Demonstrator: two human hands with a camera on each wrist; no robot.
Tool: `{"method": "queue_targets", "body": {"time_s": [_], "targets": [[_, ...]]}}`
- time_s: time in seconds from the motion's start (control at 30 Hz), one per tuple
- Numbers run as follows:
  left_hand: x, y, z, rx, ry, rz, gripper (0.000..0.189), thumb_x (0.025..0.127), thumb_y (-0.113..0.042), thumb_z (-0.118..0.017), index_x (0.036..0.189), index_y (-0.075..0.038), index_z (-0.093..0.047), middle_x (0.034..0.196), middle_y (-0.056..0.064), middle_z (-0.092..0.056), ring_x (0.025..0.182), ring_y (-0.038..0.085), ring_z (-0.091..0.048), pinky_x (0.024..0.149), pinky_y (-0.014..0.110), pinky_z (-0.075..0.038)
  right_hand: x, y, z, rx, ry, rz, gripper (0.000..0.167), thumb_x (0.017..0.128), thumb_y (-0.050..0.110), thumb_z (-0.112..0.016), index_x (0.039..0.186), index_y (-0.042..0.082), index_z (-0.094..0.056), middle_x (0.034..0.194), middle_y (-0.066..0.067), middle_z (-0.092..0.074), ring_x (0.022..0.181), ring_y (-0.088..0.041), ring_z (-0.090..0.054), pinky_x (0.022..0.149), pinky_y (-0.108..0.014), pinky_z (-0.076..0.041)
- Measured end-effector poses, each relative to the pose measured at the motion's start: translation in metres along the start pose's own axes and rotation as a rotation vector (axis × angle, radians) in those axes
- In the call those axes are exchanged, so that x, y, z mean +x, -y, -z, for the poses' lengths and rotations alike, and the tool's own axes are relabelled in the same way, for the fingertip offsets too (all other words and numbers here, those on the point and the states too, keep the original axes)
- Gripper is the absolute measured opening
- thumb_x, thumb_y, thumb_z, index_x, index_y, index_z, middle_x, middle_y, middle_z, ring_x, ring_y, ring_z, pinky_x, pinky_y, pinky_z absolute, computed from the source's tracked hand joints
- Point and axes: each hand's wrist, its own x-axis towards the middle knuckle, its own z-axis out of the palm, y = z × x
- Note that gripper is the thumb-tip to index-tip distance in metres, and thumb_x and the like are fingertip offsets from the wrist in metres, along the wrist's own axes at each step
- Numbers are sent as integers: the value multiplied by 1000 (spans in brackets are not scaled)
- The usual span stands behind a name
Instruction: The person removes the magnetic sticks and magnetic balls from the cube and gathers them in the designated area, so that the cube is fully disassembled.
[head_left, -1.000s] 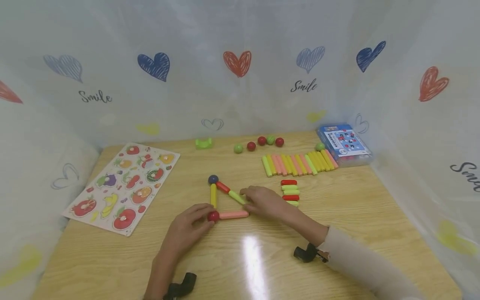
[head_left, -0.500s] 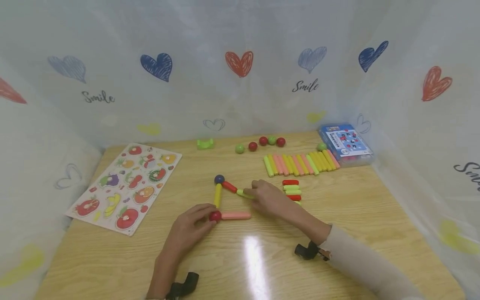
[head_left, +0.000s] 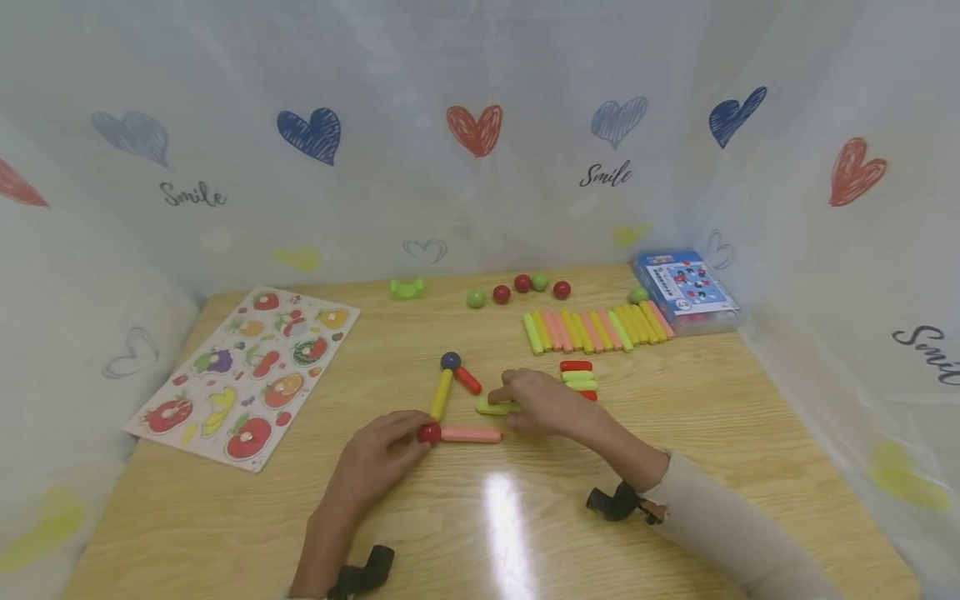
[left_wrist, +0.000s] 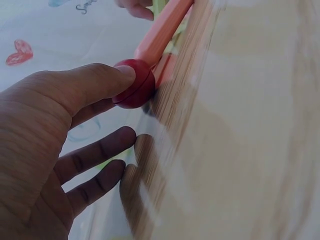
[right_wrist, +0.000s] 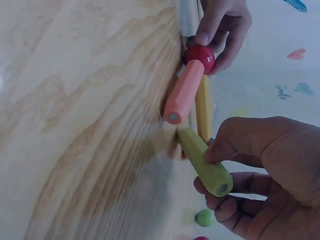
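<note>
My left hand (head_left: pixel 378 458) pinches a dark red ball (left_wrist: pixel 140 92) between thumb and finger, low over the wooden table. A pink magnetic stick (head_left: pixel 471 435) joins this ball and points right; its far end is free in the right wrist view. Also leading from the ball is a yellow stick (head_left: pixel 442 394), with a dark blue ball (head_left: pixel 450 360) at its far end. A short red stick (head_left: pixel 468 380) touches the blue ball. Thumb and fingers of my right hand (head_left: pixel 546 404) pinch a short yellow-green stick (right_wrist: pixel 205 162), apart from both the red and pink sticks.
Several short sticks (head_left: pixel 577 375) lie stacked beyond my right hand. Behind them runs a row of longer sticks (head_left: pixel 596 329), near red balls (head_left: pixel 501 293), green balls (head_left: pixel 476 298) and a blue box (head_left: pixel 690 287). A fruit puzzle board (head_left: pixel 251 375) lies left.
My right hand has pulled the yellow-green stick away from the short red stick and turned it. The blue ball and the yellow stick's far end have swung right. My left hand keeps its pinch.
</note>
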Motion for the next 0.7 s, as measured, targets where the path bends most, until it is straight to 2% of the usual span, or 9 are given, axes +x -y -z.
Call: {"method": "queue_targets", "body": {"time_s": [0.13,0.23,0.33,0.47,0.6,0.7], "targets": [[1,1,0,16,-15,-34,32,88,-27,-80,120,-28,-73,126,-13,-65,121,15,-59,102,43,-48,-1,-1,-5,-26,-53,-63,34,84,4,-70,117,9,-74,80,0,-52,65,-12,-40,52,-22,-32],[1,0,1,29,-17,-29,32,88,-28,-80,119,-28,-73,124,-12,-66,119,15,-60,101,42,-49,2,-5,-7,-64,-107,-138,31,88,6,-70,118,6,-72,80,-3,-54,64,-14,-44,52,-24,-37],[0,-1,2,30,-21,-12,31,86,-27,-81,116,-27,-74,122,-12,-67,117,16,-61,100,43,-49,12,-15,-9,-85,-153,-203,29,89,5,-70,118,2,-71,81,-7,-56,65,-16,-47,53,-26,-41],[-1,-1,1,20,-15,-2,31,86,-27,-81,116,-27,-74,122,-12,-66,118,15,-60,100,43,-49,29,-33,-11,-102,-220,-272,23,87,1,-70,110,1,-71,76,-6,-54,63,-17,-47,50,-27,-40],[-2,-1,0,20,-26,-7,30,86,-27,-81,115,-26,-75,122,-13,-66,118,15,-61,100,42,-50,45,-51,-14,-246,-304,-275,7,90,0,-64,93,0,-71,73,-8,-55,60,-19,-50,45,-28,-43],[-1,-1,-1,24,-41,-22,30,85,-26,-82,114,-26,-75,121,-14,-66,118,14,-60,100,41,-49,52,-63,-14,-394,-353,-291,10,92,3,-63,84,1,-70,74,-10,-59,62,-22,-55,49,-31,-48]]}}
